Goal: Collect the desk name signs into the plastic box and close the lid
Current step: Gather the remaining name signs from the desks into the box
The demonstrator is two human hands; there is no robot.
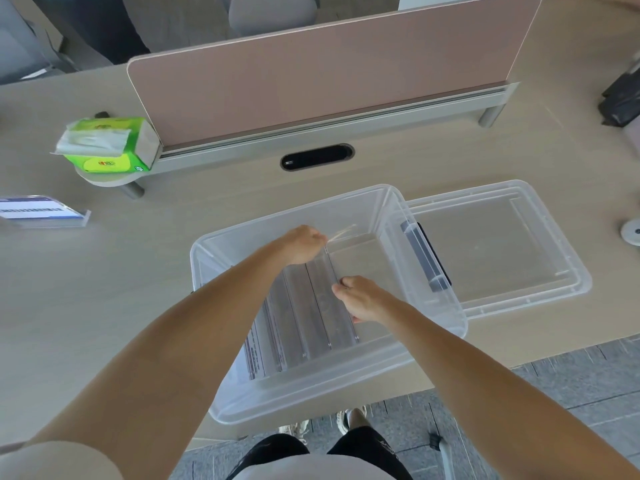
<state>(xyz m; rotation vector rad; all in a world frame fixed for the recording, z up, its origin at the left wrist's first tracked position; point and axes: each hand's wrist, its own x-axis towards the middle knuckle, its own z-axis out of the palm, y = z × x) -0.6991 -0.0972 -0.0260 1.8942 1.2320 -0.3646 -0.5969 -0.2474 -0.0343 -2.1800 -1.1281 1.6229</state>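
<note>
A clear plastic box [429,299] stands open on the desk in front of me. Several clear acrylic name signs [294,327] lie stacked in a row in its left half. My left hand [301,245] pinches the far end of the rightmost sign [329,292]. My right hand [362,299] grips that sign's near part. Both hands are inside the box. The clear lid [540,271] lies flat on the desk to the right, partly under the box's rim. One more name sign [41,211] with a blue and white insert stands at the desk's left edge.
A pink divider panel [311,74] on a grey rail runs across the back. A green tissue pack [107,143] sits at its left end. A black cable slot [317,156] lies behind the box. A black bag [623,98] and a white round object [632,232] are at the right.
</note>
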